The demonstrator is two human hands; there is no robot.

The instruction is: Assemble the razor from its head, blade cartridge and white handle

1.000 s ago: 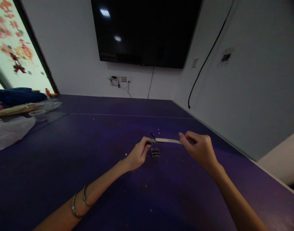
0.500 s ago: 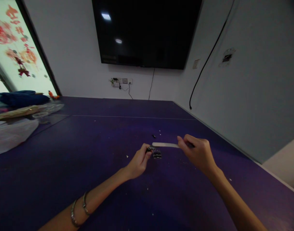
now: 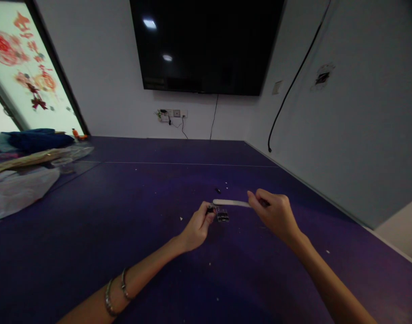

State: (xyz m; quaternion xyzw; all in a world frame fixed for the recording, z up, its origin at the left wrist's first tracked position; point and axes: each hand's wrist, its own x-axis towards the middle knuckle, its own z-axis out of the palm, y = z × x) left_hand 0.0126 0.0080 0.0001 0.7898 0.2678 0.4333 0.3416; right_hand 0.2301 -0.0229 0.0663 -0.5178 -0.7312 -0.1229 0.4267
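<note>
My left hand [image 3: 196, 229] is closed, thumb and fingers pinching a small dark piece with a shiny part [image 3: 211, 208]. Its exact kind is too small to make out. In my right hand [image 3: 271, 209], a closed fist, is one end of a long, pale, flat strip [image 3: 231, 203] with a rounded tip. That tip reaches left to the small dark piece and seems to touch it. Something dark shows inside the right fist, mostly hidden by the fingers. Just right of my left fingertips is a small clear packet with dark items [image 3: 222, 215].
The purple tabletop [image 3: 125, 252] carries scattered white scraps and a small black piece [image 3: 218, 191] beyond the hands. Plastic bags [image 3: 24, 189] and blue cloth [image 3: 40, 140] lie at the left. A television [image 3: 209, 49] hangs on the back wall; a black cable [image 3: 295, 78] hangs at right.
The whole view has shifted slightly. My right hand has moved a little to the left with the strip; both hands keep their hold.
</note>
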